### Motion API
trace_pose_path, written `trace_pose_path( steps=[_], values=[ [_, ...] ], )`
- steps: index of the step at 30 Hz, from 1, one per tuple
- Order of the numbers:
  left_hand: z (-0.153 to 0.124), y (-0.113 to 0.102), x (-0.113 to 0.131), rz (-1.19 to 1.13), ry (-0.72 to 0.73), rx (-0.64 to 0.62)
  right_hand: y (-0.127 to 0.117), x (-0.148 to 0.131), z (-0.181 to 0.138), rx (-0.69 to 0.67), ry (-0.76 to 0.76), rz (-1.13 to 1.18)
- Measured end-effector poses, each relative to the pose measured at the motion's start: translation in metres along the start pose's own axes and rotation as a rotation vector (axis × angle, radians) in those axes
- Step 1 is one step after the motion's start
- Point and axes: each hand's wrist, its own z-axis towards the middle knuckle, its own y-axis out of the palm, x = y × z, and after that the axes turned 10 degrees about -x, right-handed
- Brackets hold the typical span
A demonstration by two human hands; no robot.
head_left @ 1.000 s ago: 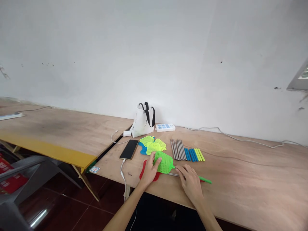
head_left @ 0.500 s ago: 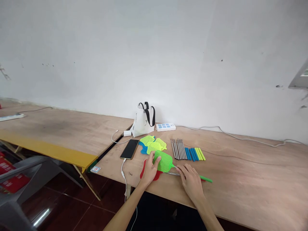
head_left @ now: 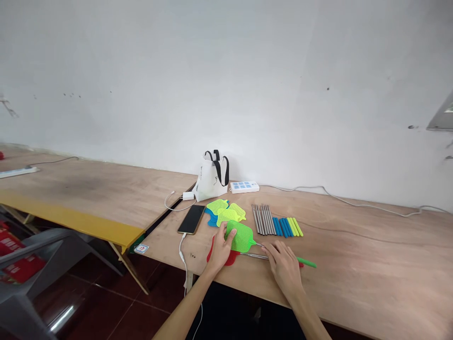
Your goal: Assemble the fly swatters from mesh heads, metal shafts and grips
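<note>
My left hand (head_left: 222, 246) pinches the left edge of a green mesh fly swatter (head_left: 240, 236), thumb on top. Its metal rod runs right into my right hand (head_left: 284, 264), whose fingers are closed round it; the green handle end (head_left: 306, 262) sticks out past them. Below lies a red fly swatter (head_left: 230, 259) on the table, partly covered by the green one and by both hands. Behind my hands are yellow mesh swatter heads (head_left: 228, 216) over blue ones (head_left: 212, 220). To their right, several metal rods (head_left: 264, 219) lie beside blue grips (head_left: 282, 227) and yellow grips (head_left: 295, 227).
A phone (head_left: 191, 219) with a white cable lies left of the swatter heads. Behind it stand a white bag (head_left: 208, 182) with black handles and a charger (head_left: 188, 195). A power strip (head_left: 244, 187) sits by the wall. A grey chair (head_left: 63, 264) is at lower left.
My right hand has shifted slightly right along the green swatter, and its handle end reaches a little further right. My left hand keeps its hold on the mesh head.
</note>
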Motion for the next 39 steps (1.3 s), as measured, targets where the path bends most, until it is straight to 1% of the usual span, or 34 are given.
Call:
trace_pose_path(
  steps=[6,11,13,15,19,22,26,29,32,35,39],
  values=[
    [0.001,-0.003,-0.003,0.068,-0.035,-0.003,0.001,0.001,-0.001,-0.014,0.032,0.051],
    [0.006,-0.009,-0.015,0.057,-0.075,0.068,0.001,0.002,-0.001,-0.081,0.009,0.133],
    [0.009,-0.015,-0.018,0.045,-0.077,0.077,0.002,0.005,-0.001,-0.099,0.028,0.132],
    [0.012,-0.022,-0.019,0.026,-0.068,0.058,0.004,0.009,-0.002,-0.120,0.068,0.138],
    [0.016,-0.041,-0.013,0.064,-0.039,0.025,0.005,0.018,-0.005,-0.185,0.136,0.194],
    [0.016,-0.051,-0.010,0.207,-0.022,0.034,0.003,0.030,-0.007,-0.233,0.180,0.199],
    [0.014,-0.054,-0.016,0.535,-0.019,0.046,0.000,0.062,-0.015,-0.284,0.259,0.194],
    [0.013,-0.050,-0.021,0.812,-0.013,-0.008,0.001,0.092,-0.024,-0.302,0.306,0.201],
    [0.011,-0.046,-0.022,1.009,-0.033,-0.061,0.004,0.112,-0.032,-0.314,0.334,0.211],
    [0.009,-0.043,-0.019,1.114,-0.051,-0.071,0.006,0.119,-0.036,-0.317,0.320,0.228],
    [0.007,-0.043,-0.014,1.153,-0.042,-0.110,0.007,0.117,-0.039,-0.319,0.282,0.236]
  ],
)
